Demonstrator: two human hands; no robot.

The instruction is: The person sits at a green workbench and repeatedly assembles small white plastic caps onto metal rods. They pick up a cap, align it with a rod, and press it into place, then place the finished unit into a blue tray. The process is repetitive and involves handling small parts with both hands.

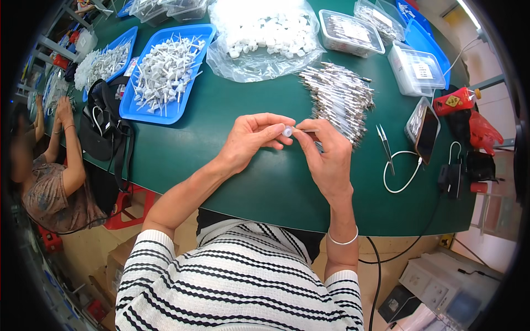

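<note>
Inward from the dark green worktop's (248, 196) near edge, my left hand (243, 140) pinches a small, round, translucent-white plastic piece (287, 132) — whether my right hand (329, 154), beside it, grips anything, I cannot tell. Two-handed fine work, seemingly; next needs steady alignment.

Table (265, 198) layout: backpack (99, 124) at left edge, tray (128, 109) of stemmed parts (168, 69) just right of it, plastic bag (243, 69) with caps (276, 38) at far middle, heap of rods (338, 99) nearer and right of bag. Left hand (251, 138) and right hand (329, 157) over near middle, small part (287, 132) between, right hand at heap's near-left side. Tweezers (385, 144) right of heap, phone (427, 135) right of tweezers, lidded box (417, 69) behind phone, bottle (455, 102) right of phone
</note>
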